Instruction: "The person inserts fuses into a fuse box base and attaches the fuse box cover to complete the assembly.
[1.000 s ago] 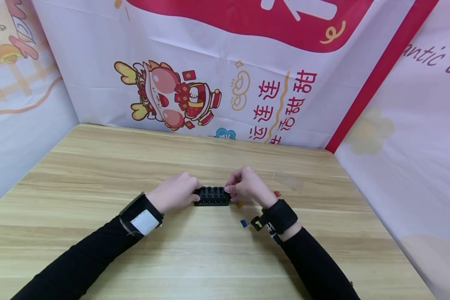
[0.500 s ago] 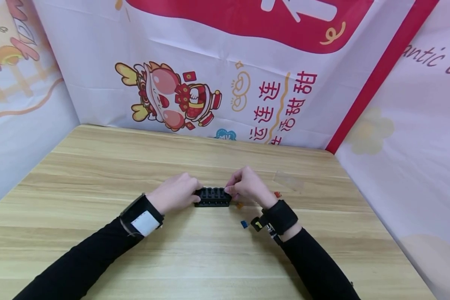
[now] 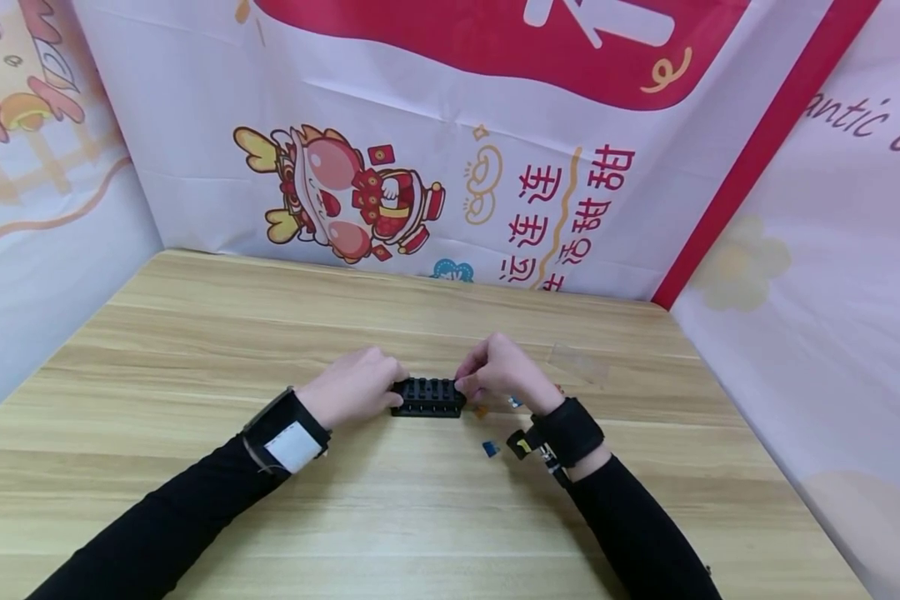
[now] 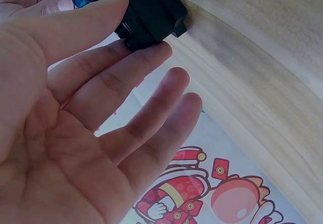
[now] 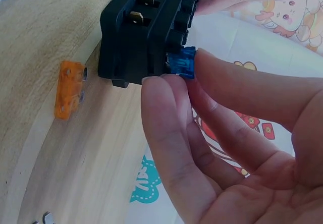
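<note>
A black fuse block (image 3: 427, 397) with metal blade terminals lies on the wooden table, between both hands. My left hand (image 3: 356, 385) grips its left end between thumb and fingers; the left wrist view shows the thumb over the block (image 4: 151, 17) and two fingers spread away from it. At the other end, my right hand (image 3: 502, 371) pinches a blue blade fuse (image 5: 181, 62) between thumb and fingers, right against the side of the block. How deep the fuse's legs sit is hidden. An orange blade fuse (image 5: 69, 90) lies beside the block's right end.
Nearer the person lies another blue fuse (image 3: 491, 449). One more blue piece (image 3: 515, 402) shows beneath the right hand, and a red piece is mostly covered by it. A clear, flat plastic piece (image 3: 577, 361) lies behind the right hand. A printed cloth (image 3: 420, 75) borders the table's back edge.
Both hands and the fuse block hold nearly the same pose, with a slight shift in view. The right hand has moved a little rightward, covering more of the red piece and uncovering a blue one.
</note>
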`<action>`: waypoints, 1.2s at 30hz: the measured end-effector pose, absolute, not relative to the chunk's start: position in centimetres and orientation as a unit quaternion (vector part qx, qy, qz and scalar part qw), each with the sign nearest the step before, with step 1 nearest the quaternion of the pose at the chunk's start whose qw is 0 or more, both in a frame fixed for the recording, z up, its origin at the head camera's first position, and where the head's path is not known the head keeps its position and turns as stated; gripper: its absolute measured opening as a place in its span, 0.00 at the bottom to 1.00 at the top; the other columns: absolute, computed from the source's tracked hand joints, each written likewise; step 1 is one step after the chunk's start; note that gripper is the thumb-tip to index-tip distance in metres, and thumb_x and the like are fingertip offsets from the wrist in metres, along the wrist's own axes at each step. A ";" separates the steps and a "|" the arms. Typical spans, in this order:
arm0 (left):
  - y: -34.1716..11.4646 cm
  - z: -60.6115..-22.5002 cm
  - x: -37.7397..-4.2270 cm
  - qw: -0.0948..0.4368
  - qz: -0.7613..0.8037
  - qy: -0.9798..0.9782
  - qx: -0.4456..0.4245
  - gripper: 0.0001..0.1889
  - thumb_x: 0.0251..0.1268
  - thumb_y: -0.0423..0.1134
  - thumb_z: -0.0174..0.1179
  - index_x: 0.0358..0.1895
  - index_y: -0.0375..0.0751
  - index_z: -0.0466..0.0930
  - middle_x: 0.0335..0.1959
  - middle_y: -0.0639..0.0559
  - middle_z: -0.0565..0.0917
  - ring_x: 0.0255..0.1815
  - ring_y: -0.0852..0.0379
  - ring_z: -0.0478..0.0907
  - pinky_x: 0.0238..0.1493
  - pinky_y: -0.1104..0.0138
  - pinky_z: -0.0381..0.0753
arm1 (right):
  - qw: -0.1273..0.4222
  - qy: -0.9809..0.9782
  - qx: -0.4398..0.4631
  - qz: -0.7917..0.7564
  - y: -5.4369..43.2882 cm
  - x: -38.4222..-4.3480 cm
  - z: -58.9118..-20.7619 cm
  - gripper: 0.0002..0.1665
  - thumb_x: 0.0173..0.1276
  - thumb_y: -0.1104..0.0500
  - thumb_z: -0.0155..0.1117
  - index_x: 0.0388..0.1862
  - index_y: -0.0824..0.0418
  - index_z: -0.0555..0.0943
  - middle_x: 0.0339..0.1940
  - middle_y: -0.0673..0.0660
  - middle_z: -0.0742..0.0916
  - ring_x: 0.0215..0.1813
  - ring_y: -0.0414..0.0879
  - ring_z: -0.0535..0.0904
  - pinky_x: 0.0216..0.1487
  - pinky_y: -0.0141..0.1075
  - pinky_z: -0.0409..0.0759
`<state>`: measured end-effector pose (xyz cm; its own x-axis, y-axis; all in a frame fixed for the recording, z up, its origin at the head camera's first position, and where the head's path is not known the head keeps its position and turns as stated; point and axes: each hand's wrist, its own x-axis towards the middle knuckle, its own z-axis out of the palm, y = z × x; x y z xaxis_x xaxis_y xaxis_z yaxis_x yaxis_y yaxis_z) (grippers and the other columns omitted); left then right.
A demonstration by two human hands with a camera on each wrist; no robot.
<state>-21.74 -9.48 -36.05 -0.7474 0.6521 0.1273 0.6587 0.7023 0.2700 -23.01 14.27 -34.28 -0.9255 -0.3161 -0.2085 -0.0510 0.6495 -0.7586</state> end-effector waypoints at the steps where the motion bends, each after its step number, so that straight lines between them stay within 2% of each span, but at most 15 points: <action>1: -9.5 -36.1 -21.7 0.009 -0.151 -0.923 -0.354 0.09 0.60 0.36 0.70 0.25 0.46 0.79 0.17 0.58 0.72 0.18 0.62 0.66 0.22 0.68 0.66 | 0.164 0.893 -0.102 -0.406 14.3 -23.0 -34.3 0.02 0.61 0.67 0.72 0.31 0.67 0.86 0.27 0.59 0.87 0.30 0.54 0.84 0.34 0.43 0.81; 9: -9.4 -36.0 -21.7 0.009 -0.153 -0.922 -0.356 0.08 0.60 0.36 0.70 0.26 0.45 0.80 0.18 0.58 0.72 0.18 0.62 0.66 0.22 0.68 0.66 | 0.147 0.909 -0.097 -0.378 14.1 -23.1 -34.7 0.03 0.60 0.66 0.73 0.31 0.64 0.87 0.27 0.57 0.87 0.30 0.53 0.84 0.35 0.41 0.80; 17: -9.4 -35.9 -21.5 0.002 -0.159 -0.922 -0.354 0.06 0.61 0.35 0.69 0.29 0.43 0.82 0.19 0.57 0.74 0.19 0.62 0.68 0.23 0.68 0.67 | 0.140 0.911 -0.093 -0.378 13.8 -23.1 -34.8 0.03 0.59 0.67 0.74 0.29 0.63 0.86 0.26 0.55 0.86 0.33 0.55 0.84 0.38 0.44 0.81; 25: -9.4 -35.9 -21.6 0.004 -0.160 -0.921 -0.354 0.07 0.60 0.35 0.70 0.27 0.43 0.82 0.18 0.58 0.73 0.19 0.62 0.67 0.22 0.68 0.66 | 0.127 0.919 -0.097 -0.361 13.8 -23.3 -34.8 0.03 0.58 0.66 0.75 0.29 0.62 0.88 0.24 0.52 0.86 0.31 0.50 0.84 0.35 0.36 0.77; 36: -9.4 -35.9 -21.6 0.001 -0.163 -0.920 -0.357 0.06 0.61 0.35 0.69 0.28 0.43 0.82 0.18 0.57 0.73 0.19 0.62 0.67 0.22 0.68 0.66 | 0.129 0.911 -0.066 -0.386 13.8 -23.4 -34.8 0.03 0.57 0.66 0.75 0.26 0.61 0.89 0.24 0.55 0.87 0.29 0.53 0.84 0.35 0.39 0.78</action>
<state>-21.64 -9.41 -35.95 -0.7448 0.6569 0.1172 0.6573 0.6919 0.2988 -23.36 13.83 -34.84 -0.9583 -0.2189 -0.1836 -0.0201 0.6928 -0.7209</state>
